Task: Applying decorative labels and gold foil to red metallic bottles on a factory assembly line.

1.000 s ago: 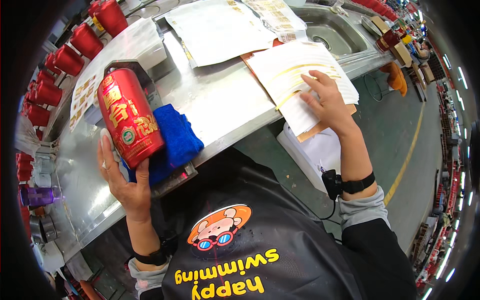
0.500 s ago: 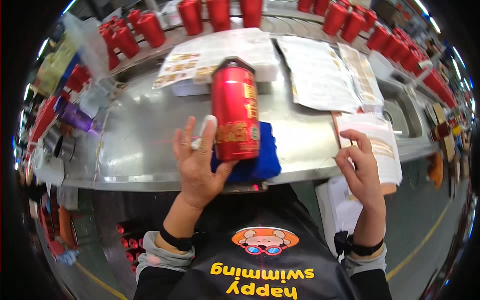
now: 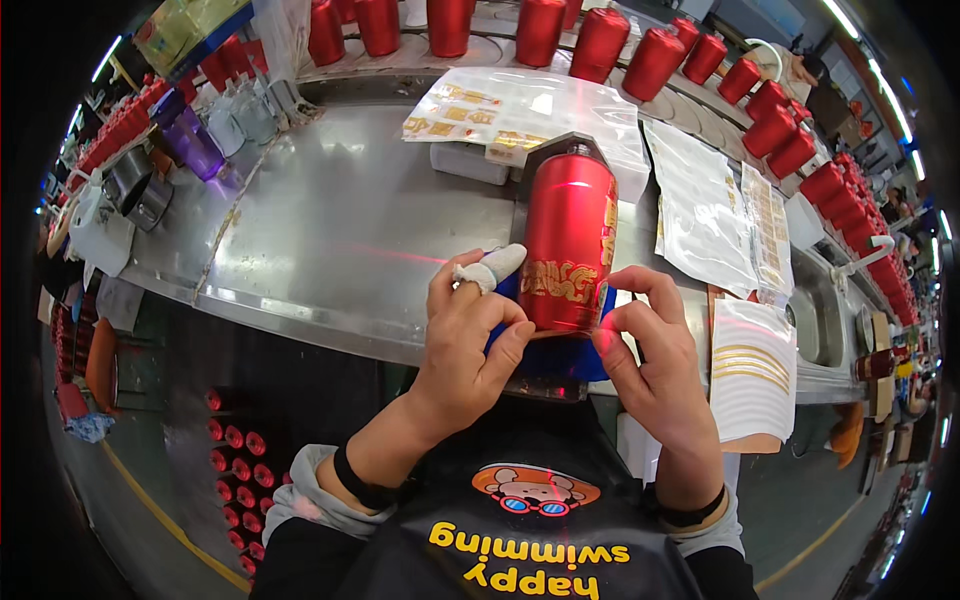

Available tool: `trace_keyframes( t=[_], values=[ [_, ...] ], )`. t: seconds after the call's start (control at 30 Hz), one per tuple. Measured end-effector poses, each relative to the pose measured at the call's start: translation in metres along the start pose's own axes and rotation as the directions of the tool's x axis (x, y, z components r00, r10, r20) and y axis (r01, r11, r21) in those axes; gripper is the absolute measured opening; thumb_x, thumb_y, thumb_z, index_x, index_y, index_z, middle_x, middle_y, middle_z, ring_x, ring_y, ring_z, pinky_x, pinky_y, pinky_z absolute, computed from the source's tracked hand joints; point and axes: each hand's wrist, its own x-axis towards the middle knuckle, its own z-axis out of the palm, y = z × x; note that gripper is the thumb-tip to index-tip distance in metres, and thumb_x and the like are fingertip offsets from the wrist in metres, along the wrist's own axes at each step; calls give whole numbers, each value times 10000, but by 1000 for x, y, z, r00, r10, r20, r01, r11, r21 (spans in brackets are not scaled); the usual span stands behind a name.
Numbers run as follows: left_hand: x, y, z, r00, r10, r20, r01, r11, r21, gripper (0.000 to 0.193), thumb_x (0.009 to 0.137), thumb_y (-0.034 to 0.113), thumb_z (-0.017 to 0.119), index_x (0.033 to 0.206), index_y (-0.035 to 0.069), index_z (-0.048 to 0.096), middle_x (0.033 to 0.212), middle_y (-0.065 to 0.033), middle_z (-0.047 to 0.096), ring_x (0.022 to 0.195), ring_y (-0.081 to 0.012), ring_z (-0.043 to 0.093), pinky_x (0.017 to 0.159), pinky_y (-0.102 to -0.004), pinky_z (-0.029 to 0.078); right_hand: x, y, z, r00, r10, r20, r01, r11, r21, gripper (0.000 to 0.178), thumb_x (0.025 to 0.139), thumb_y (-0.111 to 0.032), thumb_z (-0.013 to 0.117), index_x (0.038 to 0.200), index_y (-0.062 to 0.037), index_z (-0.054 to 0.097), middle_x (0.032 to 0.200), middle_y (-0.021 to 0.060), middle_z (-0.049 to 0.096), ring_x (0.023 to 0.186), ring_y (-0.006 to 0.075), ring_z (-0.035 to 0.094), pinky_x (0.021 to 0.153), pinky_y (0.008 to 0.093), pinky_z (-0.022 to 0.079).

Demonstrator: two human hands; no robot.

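Observation:
A red metallic bottle (image 3: 568,225) with gold decoration lies tilted on a dark cradle (image 3: 577,145), its lower end towards me over a blue cloth (image 3: 560,359). My left hand (image 3: 467,340) is at the bottle's lower left, thumb and finger pinched; one finger wears a white cover (image 3: 490,268). My right hand (image 3: 655,350) pinches at the lower right edge. A thin gold strip (image 3: 562,334) runs across the bottle's lower end from one pinch to the other.
Sheets of gold decals (image 3: 470,112) and white film (image 3: 700,200) lie behind. Paper with curved gold strips (image 3: 752,370) overhangs the right edge, near a sink (image 3: 818,310). Red bottles (image 3: 540,30) line the conveyor; more (image 3: 240,465) stand below left. A purple jug (image 3: 190,137) stands far left.
My right hand has moved left from beside the strip paper to the bottle's lower edge. My left hand has gone from spread against the bottle to a pinch. The view has shifted left.

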Motion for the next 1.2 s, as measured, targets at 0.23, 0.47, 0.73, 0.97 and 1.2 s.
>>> trace_keyframes(
  t=[0.23, 0.47, 0.73, 0.97, 1.2],
  values=[
    [-3, -17, 10, 989, -142, -51, 129, 970, -208, 213, 957, 219, 594, 832, 48, 570, 953, -127, 617, 1037, -322, 515, 1038, -430, 282, -3, 7, 7, 999, 8, -32, -9, 1000, -29, 106, 848, -46, 679, 843, 5, 586, 1141, 215, 530, 1038, 358, 524, 885, 400, 425],
    [-6, -22, 12, 977, -212, -25, 202, 957, -209, 219, 952, 235, 606, 852, 44, 568, 962, -133, 618, 1049, -317, 493, 996, -416, 320, -5, 8, 5, 998, 51, -25, -51, 999, -17, 105, 853, -46, 672, 820, 2, 585, 1082, 208, 546, 1051, 335, 531, 863, 389, 435],
    [-8, -20, 17, 954, -298, -27, 280, 920, -274, 290, 941, 303, 630, 1031, 38, 556, 1039, -123, 588, 1057, -310, 452, 971, -410, 354, -10, 13, 5, 996, 82, -26, -82, 997, -8, 112, 861, -55, 668, 806, 0, 588, 1067, 199, 548, 1017, 310, 553, 803, 360, 451],
    [-5, -20, 21, 956, -293, -11, 282, 927, -247, 366, 932, 326, 645, 1082, 12, 532, 1057, -124, 569, 1066, -311, 446, 961, -413, 369, -12, 16, 3, 991, 128, -50, -127, 992, 22, 118, 862, -66, 669, 803, 2, 595, 1057, 190, 553, 981, 289, 567, 773, 348, 457],
    [-4, -17, 22, 951, -310, 5, 301, 920, -249, 404, 925, 351, 650, 1085, 3, 522, 1064, -128, 565, 1064, -310, 442, 958, -413, 368, -14, 18, 3, 985, 168, -38, -165, 984, 68, 113, 870, -77, 666, 821, 4, 605, 1066, 190, 552, 989, 276, 568, 769, 347, 460]
  ],
)
